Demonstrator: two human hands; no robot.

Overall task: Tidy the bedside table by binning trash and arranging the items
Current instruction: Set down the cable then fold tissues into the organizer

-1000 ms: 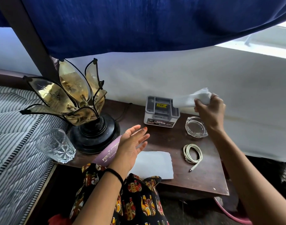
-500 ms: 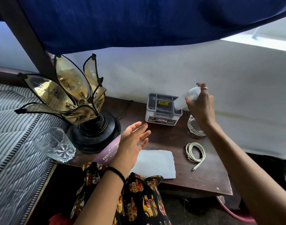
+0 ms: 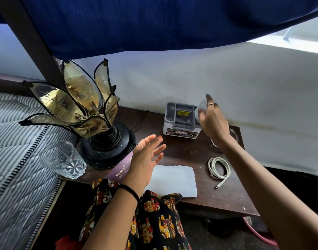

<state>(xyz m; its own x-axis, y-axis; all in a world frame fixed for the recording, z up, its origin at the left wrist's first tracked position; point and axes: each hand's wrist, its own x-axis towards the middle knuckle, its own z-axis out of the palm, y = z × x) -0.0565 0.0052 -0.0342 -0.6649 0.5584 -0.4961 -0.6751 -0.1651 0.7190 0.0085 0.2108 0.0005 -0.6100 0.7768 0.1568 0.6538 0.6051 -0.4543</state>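
- One white crumpled tissue [image 3: 201, 107] sits in the right hand [image 3: 213, 121], pinched between thumb and curled fingers, just above the right end of the grey organiser box [image 3: 180, 121] at the back of the bedside table [image 3: 232, 195].
- Tissue pokes out up and left of the fingers, toward the box's rightmost compartment; whether it touches the box rim I cannot tell, the hand covers that edge.
- Long axis of the tissue: roughly upright, tilted slightly left. Most of it is hidden inside the grip, so its full shape is unclear.
- Right hand is the nearer one by far. Left hand [image 3: 147, 159] hovers well apart, over the table's front left, palm up, fingers spread and relaxed, holding nothing.
- Judgement: if the tissue is trash, the coming move carries it away from the box toward a bin. A pink curved rim [image 3: 257, 235] shows at floor level under the table's right corner; it may be a bin, but it is mostly cut off.
- Flat white paper sheet [image 3: 174, 179] lies at the front edge, just right of the left hand; purple book [image 3: 122, 168] partly under that wrist, title only partly legible.
- Coiled white cable [image 3: 219, 170] lies right of the sheet, apart from it.
- Glass ashtray [image 3: 234, 134] is mostly hidden behind the right forearm.
- Petal lamp [image 3: 93, 120] stands back left; clear tumbler [image 3: 62, 159] at the table's left edge, beside the striped mattress [image 3: 14, 141].
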